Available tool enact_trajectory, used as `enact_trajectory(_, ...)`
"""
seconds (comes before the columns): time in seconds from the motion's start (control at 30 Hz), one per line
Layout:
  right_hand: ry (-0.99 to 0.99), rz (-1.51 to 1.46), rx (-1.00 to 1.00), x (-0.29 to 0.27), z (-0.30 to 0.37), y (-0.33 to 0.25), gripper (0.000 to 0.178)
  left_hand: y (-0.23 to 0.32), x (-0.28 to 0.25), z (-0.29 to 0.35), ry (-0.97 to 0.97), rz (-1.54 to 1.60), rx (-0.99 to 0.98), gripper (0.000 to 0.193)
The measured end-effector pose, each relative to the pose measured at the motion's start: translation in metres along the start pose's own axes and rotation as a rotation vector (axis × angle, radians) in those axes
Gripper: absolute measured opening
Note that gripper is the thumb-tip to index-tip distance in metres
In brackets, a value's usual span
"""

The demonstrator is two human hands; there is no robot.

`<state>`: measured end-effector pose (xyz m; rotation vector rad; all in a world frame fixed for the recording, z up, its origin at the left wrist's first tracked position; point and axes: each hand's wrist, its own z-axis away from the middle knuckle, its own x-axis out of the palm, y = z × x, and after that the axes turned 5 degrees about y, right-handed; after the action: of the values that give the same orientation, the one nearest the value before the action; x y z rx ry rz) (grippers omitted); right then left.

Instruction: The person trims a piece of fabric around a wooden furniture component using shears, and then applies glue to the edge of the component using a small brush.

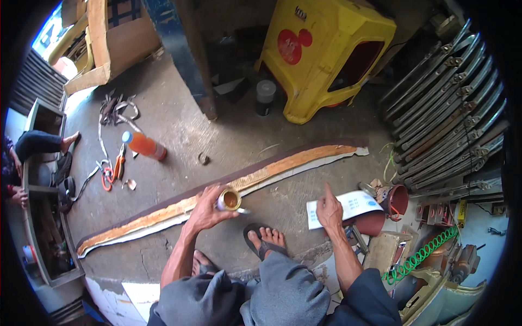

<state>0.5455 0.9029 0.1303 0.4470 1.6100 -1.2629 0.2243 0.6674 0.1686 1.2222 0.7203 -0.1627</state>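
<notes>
In my left hand [208,208] is a small open can [230,200], its mouth tilted up and amber-brown stuff inside. A pale flat bit juts out beside the can; I cannot make out what it is. Just beyond that hand, a long curved strip [266,173] lies across the floor, dark on one edge, tan-orange in the middle and white along the near edge. My right hand [329,211] is over a white printed sheet [356,206], index finger stretched out and the other fingers partly bent. Whether it touches the sheet is unclear.
Beyond the strip stand an orange-filled bottle [144,145], orange-handled pliers [119,163] and a yellow plastic stool [310,49]. Metal bars [451,103] are stacked at right, above a reddish pot [393,200] and green coiled hose [418,261]. Another person's foot [69,142] shows at left.
</notes>
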Motion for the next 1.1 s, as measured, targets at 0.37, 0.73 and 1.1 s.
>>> enact_trajectory(0.37, -0.319, 0.07, -0.668, 0.008, 0.011, -0.177, 0.049, 0.032, 0.014, -0.012, 0.047, -0.262, 0.208, 0.075)
enact_trajectory(0.73, -0.933, -0.789, -0.095, 0.023, 0.018, -0.128, 0.053, 0.004, 0.017, -0.006, 0.148, -0.214, 0.042, 0.072)
enact_trajectory(1.1, -0.114, -1.336, 0.726, 0.049, -0.084, 0.02, 0.063, -0.049, 0.034, -0.005, -0.072, -0.055, -0.231, 0.089)
